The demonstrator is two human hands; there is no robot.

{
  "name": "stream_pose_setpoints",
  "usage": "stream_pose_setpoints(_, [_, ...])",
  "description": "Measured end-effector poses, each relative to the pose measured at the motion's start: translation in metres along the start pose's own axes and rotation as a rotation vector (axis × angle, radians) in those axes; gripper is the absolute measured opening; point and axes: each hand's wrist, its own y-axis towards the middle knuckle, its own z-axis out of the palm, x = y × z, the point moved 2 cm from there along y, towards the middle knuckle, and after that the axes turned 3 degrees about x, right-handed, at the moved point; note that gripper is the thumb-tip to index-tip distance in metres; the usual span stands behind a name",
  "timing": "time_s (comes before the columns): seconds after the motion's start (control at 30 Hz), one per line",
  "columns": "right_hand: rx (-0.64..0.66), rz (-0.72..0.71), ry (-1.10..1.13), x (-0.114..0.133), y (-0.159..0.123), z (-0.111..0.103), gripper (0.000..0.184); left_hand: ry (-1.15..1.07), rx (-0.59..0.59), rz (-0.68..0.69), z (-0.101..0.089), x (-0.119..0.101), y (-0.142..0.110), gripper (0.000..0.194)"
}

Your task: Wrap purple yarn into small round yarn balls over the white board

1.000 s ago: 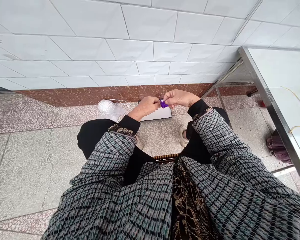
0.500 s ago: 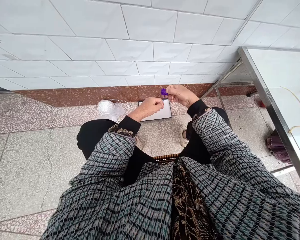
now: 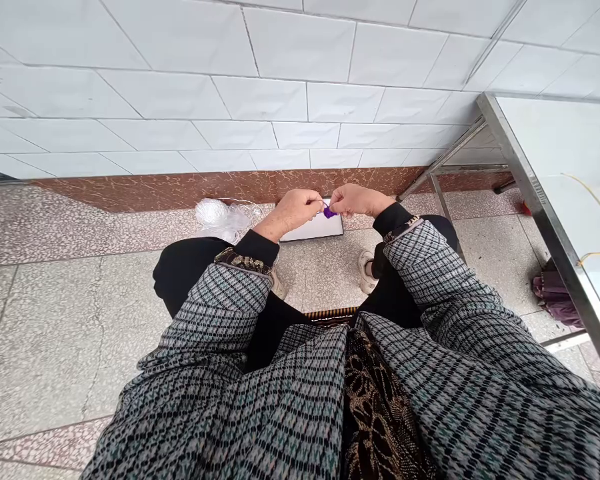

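In the head view, taking its middle as the centre of the dial, I am holding the small purple piece (image 3: 329, 213) just off towards 1 o'clock, up in the air between my two hands. My right hand (image 3: 357, 200) is sitting at 2 o'clock from the piece, with thumb and fingers clamped on its edge. My left hand (image 3: 295, 210) is resting at 9 o'clock, fingertips pinched together on what is looking like a thin purple strand (image 3: 325, 203) leading off its 10 o'clock side.

I am judging it very light and soft, probably yarn, giving easily under a pinch and hardly slippery; it is seeming hard to break, though its loops could be snagging or pulling out of shape. I am thinking the firm edge is the best place for gripping, with the strand being held only lightly.

It is showing a deep, vivid purple and a compact, rounded, slightly bunched form; its stitches are being too small for me to make out. A white tray (image 3: 313, 231) with a dark rim is lying beyond it, towards 7 o'clock, and a white yarn ball (image 3: 213, 213) is resting at 9 o'clock
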Motion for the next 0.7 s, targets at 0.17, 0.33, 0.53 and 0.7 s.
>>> stream_pose_setpoints(0.17, [-0.218, -0.087, 0.419, -0.001, 0.006, -0.005, 0.033, -0.091, 0.089, -0.003, 0.007, -0.005, -0.001, 0.020])
stream_pose_setpoints(0.33, [-0.008, -0.193, 0.631, 0.002, -0.004, -0.009, 0.025, -0.104, 0.039, -0.052, 0.005, 0.000, 0.003, 0.021])
stream_pose_setpoints(0.53, [0.203, -0.138, 0.195, 0.001, -0.009, -0.004, 0.022, 0.029, -0.010, -0.035, -0.002, 0.004, 0.003, 0.022])
stream_pose_setpoints(0.7, [0.048, 0.008, -0.009, 0.004, -0.005, 0.001, 0.032, 0.031, -0.023, 0.001, -0.002, 0.000, 0.000, 0.019])
